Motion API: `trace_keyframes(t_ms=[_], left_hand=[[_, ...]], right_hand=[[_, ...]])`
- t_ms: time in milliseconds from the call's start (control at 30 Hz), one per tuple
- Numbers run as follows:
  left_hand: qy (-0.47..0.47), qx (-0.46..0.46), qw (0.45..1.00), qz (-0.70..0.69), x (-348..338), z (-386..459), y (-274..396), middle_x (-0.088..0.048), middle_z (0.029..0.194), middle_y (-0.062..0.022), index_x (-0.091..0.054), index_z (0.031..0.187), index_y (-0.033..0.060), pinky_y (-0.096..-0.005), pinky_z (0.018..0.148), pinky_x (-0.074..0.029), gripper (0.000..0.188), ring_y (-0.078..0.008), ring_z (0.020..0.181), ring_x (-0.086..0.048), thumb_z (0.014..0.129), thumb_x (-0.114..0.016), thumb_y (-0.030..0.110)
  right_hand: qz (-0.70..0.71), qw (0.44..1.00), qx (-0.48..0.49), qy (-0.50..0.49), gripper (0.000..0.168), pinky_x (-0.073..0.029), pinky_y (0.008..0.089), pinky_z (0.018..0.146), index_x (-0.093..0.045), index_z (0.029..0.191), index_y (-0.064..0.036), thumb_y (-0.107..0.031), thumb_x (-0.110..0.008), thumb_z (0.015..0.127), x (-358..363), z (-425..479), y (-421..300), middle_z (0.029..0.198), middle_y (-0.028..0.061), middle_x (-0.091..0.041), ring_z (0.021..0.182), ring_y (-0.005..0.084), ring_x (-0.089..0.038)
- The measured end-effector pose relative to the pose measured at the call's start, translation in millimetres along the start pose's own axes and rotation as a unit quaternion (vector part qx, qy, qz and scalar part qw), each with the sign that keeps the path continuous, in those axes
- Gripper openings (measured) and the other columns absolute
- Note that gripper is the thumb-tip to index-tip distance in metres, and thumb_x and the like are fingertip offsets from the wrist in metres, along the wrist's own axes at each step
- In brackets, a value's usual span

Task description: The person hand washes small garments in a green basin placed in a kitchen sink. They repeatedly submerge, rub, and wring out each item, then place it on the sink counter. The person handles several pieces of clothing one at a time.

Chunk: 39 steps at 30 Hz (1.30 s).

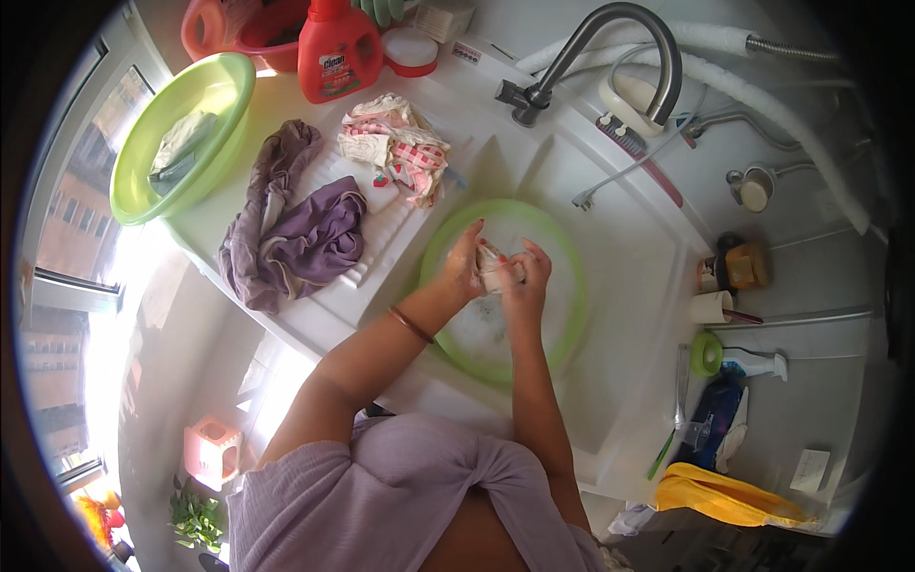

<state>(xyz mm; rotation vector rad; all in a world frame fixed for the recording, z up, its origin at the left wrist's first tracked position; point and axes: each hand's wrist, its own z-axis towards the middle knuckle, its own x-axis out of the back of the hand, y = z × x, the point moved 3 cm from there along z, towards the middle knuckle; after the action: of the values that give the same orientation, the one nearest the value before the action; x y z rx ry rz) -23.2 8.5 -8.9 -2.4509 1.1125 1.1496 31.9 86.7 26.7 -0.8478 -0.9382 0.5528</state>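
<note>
A wet, pale cloth (490,269) is bunched between my two hands above a green plastic basin (576,314). My left hand (463,266) grips the cloth from the left, thumb pointing up. From the other side my right hand (525,275) presses its fingers into the same cloth. Suds and cloudy water (472,329) fill the basin, which stands inside a white sink (629,286). What lies under the foam is hidden.
On the ribbed washboard (386,247) left of the basin lie purple garments (314,239) and a red-checked cloth (411,146). A second green basin (229,136) tilts beyond them, near a red detergent bottle (339,53). The curved faucet (607,18) and a scrub brush (632,146) are at the back.
</note>
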Motion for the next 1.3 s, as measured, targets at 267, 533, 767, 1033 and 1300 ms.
trace_keyframes(t_ms=[267,533,767,1033,1300], left_hand=[[-0.077,0.024,0.995,0.062,0,6,-27,-0.056,0.082,-0.0043,-0.052,0.086,0.0114,-0.0364,0.072,-0.046,0.019,-0.0200,0.078,-0.055,0.085,-0.047,0.030],[0.016,-0.038,0.998,0.048,10,16,-7,-0.054,0.084,-0.0081,-0.044,0.082,0.0100,-0.0425,0.068,-0.048,0.025,-0.0240,0.075,-0.057,0.081,-0.053,0.034],[-0.120,0.075,0.990,0.007,23,34,3,-0.055,0.074,-0.0110,-0.047,0.078,0.0087,-0.0432,0.068,-0.047,0.038,-0.0280,0.071,-0.055,0.084,-0.039,0.046],[-0.056,0.052,0.995,0.064,1,15,-29,-0.057,0.088,-0.0092,-0.052,0.088,0.0058,-0.0416,0.070,-0.045,0.025,-0.0230,0.079,-0.055,0.090,-0.034,0.023],[0.140,-0.214,0.940,0.225,43,60,1,-0.055,0.087,-0.0101,-0.050,0.105,0.0030,-0.0361,0.064,-0.045,0.033,-0.0209,0.075,-0.054,0.083,-0.050,0.028]], right_hand=[[-0.029,0.996,-0.088,0.016,0.018,-0.042,0.0414,0.074,-0.050,0.086,0.000,-0.017,-0.051,0.081,-14,15,18,0.089,0.0179,-0.055,0.084,0.0370,-0.052],[0.121,0.984,-0.125,-0.028,0.029,-0.039,0.0373,0.085,-0.048,0.109,-0.005,-0.009,-0.047,0.081,-14,16,45,0.118,0.0196,-0.044,0.102,0.0335,-0.047],[-0.110,0.986,0.116,-0.053,0.031,-0.037,0.0357,0.089,-0.048,0.112,-0.006,-0.007,-0.044,0.081,-16,-14,-43,0.117,0.0159,-0.046,0.106,0.0289,-0.045],[-0.003,0.995,-0.098,0.031,0.020,-0.043,0.0423,0.069,-0.053,0.092,0.001,-0.016,-0.045,0.084,-15,23,46,0.083,0.0211,-0.058,0.079,0.0384,-0.055],[-0.256,0.952,-0.162,-0.036,0.046,-0.042,0.0423,0.073,-0.056,0.093,-0.001,-0.037,-0.027,0.091,0,24,85,0.090,0.0163,-0.055,0.083,0.0351,-0.053]])
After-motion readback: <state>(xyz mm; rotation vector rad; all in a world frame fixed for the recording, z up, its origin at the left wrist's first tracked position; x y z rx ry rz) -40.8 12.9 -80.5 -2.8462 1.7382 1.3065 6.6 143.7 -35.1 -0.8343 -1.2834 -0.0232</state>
